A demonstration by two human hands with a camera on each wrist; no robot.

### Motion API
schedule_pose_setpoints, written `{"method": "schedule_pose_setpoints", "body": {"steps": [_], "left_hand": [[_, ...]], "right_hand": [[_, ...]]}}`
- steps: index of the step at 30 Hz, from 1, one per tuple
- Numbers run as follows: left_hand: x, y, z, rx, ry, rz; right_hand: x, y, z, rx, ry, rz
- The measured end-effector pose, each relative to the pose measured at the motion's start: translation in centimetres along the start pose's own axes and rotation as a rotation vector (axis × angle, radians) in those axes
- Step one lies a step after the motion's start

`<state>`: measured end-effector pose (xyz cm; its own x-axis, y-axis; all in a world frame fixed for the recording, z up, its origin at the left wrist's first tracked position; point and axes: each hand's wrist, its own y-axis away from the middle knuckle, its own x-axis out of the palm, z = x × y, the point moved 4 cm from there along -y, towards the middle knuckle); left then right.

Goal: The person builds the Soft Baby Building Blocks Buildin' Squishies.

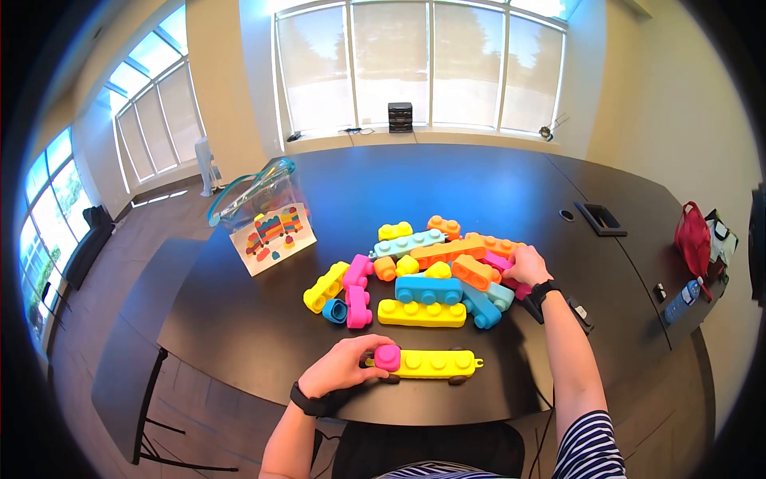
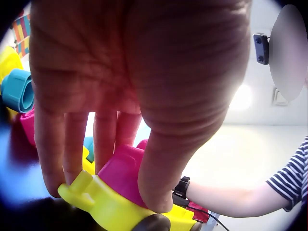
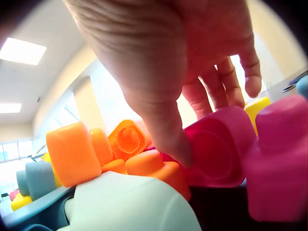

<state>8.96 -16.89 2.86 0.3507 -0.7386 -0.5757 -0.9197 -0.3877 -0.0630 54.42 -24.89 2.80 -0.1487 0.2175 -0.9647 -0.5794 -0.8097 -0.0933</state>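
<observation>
My left hand point(image 1: 343, 367) pinches a pink block point(image 1: 388, 358) between thumb and fingers. That block sits on the left end of a yellow wheeled base point(image 1: 435, 363), which has round studs, dark wheels and a hook at its right end. In the left wrist view the thumb presses one side of the pink block, with fingers on the far side. At the right edge of the block pile, my right hand point(image 1: 530, 265) grips another pink block point(image 3: 219, 149), its hollow underside facing the right wrist camera. Orange blocks point(image 1: 476, 273) and a pale green block point(image 3: 130, 204) lie beside it.
A loose pile holds a blue block point(image 1: 428, 290), a long yellow block point(image 1: 421, 314) and pink blocks point(image 1: 358, 306). A picture card point(image 1: 274, 239) leans by a clear bag point(image 1: 267, 191) at left. A water bottle point(image 1: 683, 300) and red bag point(image 1: 692, 231) stand at right.
</observation>
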Motion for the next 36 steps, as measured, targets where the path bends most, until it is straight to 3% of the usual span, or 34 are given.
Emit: {"method": "schedule_pose_setpoints", "body": {"steps": [4, 7, 12, 15, 18, 21, 23, 25, 27, 36], "left_hand": [[0.0, 0.0, 0.1, 0.016, -0.035, -0.007], [0.1, 0.1, 0.1, 0.045, -0.061, -0.018], [0.0, 0.2, -1.0, 0.055, -0.098, -0.034], [0.1, 0.0, -0.6, 0.051, -0.097, -0.045], [0.2, 0.0, -0.1, 0.068, -0.066, -0.079], [0.2, 0.2, 0.0, 0.051, -0.081, -0.075], [0.3, 0.1, -0.1, 0.029, -0.107, -0.061], [0.2, 0.1, -0.3, 0.018, -0.097, -0.064], [0.2, 0.2, -0.5, 0.011, -0.087, -0.065], [0.4, 0.1, -0.7, 0.013, -0.045, -0.112]], "right_hand": [[-1.4, 1.1, 0.0, -0.002, -0.026, -0.188], [-3.1, 2.4, -0.3, 0.095, -0.198, -0.255], [-3.5, 3.8, -1.5, 0.044, -0.454, -0.361], [-4.2, 6.5, 0.5, 0.068, -0.913, -0.262], [-4.0, 8.5, 2.6, 0.009, -1.242, 0.069], [-1.9, 11.4, 4.7, 0.144, -1.553, 0.432], [-1.3, 12.9, 6.0, 0.051, -1.456, 0.453], [-1.3, 15.3, 8.1, -0.174, -1.195, 0.277], [-2.4, 17.8, 10.4, -0.568, -0.758, 0.006], [-0.3, 21.5, 13.0, -0.657, -0.629, -0.051]]}}
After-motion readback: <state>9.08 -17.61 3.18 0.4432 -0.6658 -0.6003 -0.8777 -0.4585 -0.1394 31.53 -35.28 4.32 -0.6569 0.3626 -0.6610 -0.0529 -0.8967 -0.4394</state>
